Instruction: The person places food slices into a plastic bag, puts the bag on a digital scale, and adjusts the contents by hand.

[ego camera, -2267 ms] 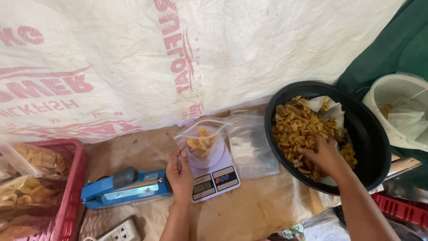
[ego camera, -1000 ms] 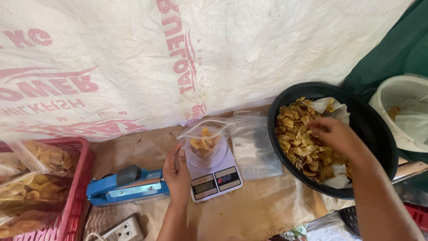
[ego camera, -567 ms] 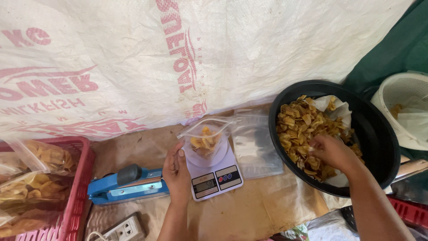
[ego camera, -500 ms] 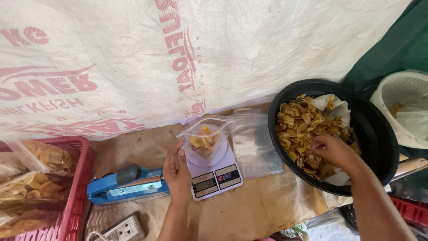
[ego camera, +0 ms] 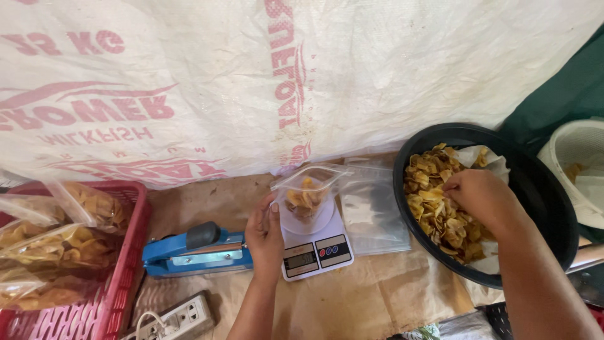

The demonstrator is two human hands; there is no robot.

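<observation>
A clear plastic bag (ego camera: 308, 189) partly filled with yellow chips stands open on a small white kitchen scale (ego camera: 313, 247). My left hand (ego camera: 265, 238) holds the bag's left edge and rests beside the scale. My right hand (ego camera: 478, 196) is down in a big black bowl (ego camera: 553, 208) of yellow chips (ego camera: 434, 201), its fingers closed over a few of them. White paper lines the bowl under the chips.
A stack of flat empty clear bags (ego camera: 374, 211) lies between scale and bowl. A blue heat sealer (ego camera: 195, 252) sits left of my hand, a power strip (ego camera: 179, 318) below it. A red crate (ego camera: 123, 264) holds filled chip bags. A white bucket (ego camera: 576, 164) stands far right.
My right hand has shifted about within the bowl, from its lower part to its upper left, picking among the chips. My left hand has stayed on the bag.
</observation>
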